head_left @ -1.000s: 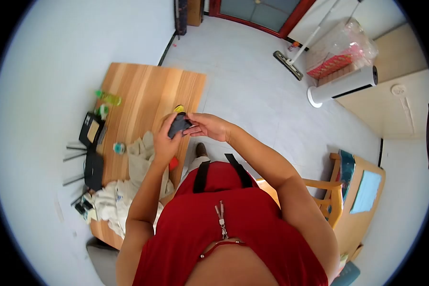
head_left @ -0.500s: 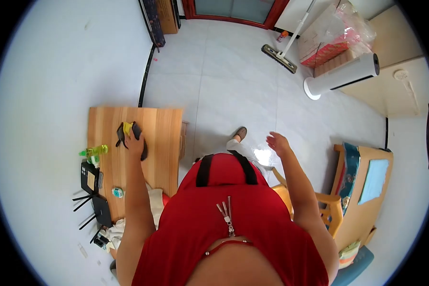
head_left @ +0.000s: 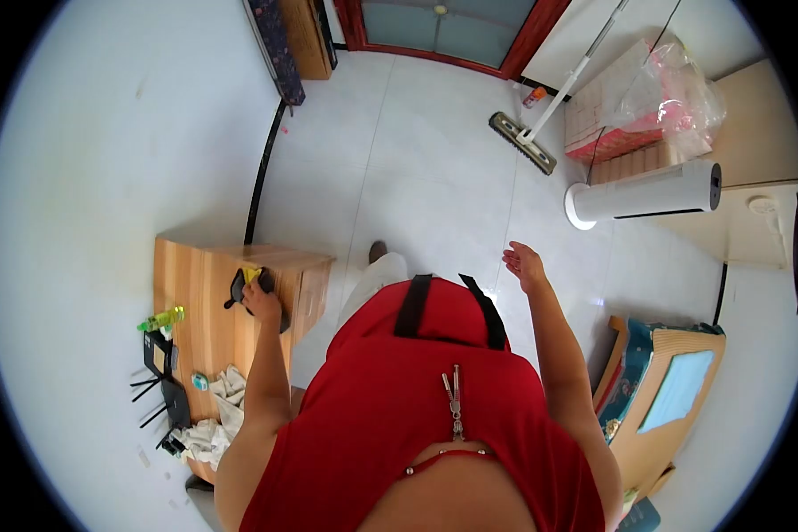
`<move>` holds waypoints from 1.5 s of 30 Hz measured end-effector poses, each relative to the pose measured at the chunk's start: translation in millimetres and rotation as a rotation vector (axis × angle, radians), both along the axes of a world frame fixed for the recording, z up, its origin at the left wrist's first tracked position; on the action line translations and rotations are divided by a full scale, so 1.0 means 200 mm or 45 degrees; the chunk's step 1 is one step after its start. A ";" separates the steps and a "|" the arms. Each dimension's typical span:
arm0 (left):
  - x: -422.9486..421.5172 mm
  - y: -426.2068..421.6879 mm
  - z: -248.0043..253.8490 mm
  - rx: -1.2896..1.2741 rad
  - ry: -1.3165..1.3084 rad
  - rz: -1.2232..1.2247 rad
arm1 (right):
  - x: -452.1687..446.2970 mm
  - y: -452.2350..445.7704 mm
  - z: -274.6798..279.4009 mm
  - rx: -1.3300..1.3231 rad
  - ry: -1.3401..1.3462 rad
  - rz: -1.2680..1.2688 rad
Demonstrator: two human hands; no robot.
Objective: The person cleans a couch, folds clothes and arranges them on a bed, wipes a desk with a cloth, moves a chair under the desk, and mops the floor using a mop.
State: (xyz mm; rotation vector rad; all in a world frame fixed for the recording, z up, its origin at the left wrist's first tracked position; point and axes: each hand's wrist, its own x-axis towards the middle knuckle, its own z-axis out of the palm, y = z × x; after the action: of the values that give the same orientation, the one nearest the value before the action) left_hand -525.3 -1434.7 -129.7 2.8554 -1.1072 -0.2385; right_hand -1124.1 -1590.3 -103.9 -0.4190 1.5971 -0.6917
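Observation:
My left hand point(head_left: 262, 304) is closed on a dark pouch-like thing point(head_left: 283, 312) with a yellow part point(head_left: 252, 275) at its far end. It is over the far end of the wooden desk point(head_left: 182, 275); whether it rests on the top or hangs just above is unclear. My fingers cover part of it, so its exact kind does not show. Over the floor on the other side, my right hand point(head_left: 525, 264) is held out with fingers apart and nothing in it.
A green bottle point(head_left: 161, 319), a router point(head_left: 176, 401) and crumpled white cloth point(head_left: 208, 439) lie along the desk's wall side. Ahead, a flat mop point(head_left: 523, 142) and a white tower fan point(head_left: 647, 195) stand before wrapped boxes point(head_left: 616, 111). A wooden cabinet point(head_left: 634, 457) is at right.
I have stepped ahead: a different foot is now forward, and the desk, mop and fan sit lower in view. My left hand keeps its hold on the dark thing. My right hand stays free.

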 end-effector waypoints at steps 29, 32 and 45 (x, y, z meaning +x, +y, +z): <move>-1.46 -3.67 0.34 -0.521 0.416 -0.975 | -0.80 -1.93 -0.12 -0.131 -0.083 -0.250; -1.89 -3.93 0.56 -0.641 0.486 -1.261 | -1.10 -2.23 -0.16 -0.179 -0.057 -0.245; -3.16 -5.07 0.96 -0.804 0.128 -1.631 | -1.80 -2.98 -0.09 -0.257 -0.001 -0.227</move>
State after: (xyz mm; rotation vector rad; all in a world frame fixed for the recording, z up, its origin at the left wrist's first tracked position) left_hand -1157.3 -2447.8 62.4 1.2845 -2.2629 -0.0470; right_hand -1483.3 -2185.3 -122.1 -0.4264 1.5824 -0.9947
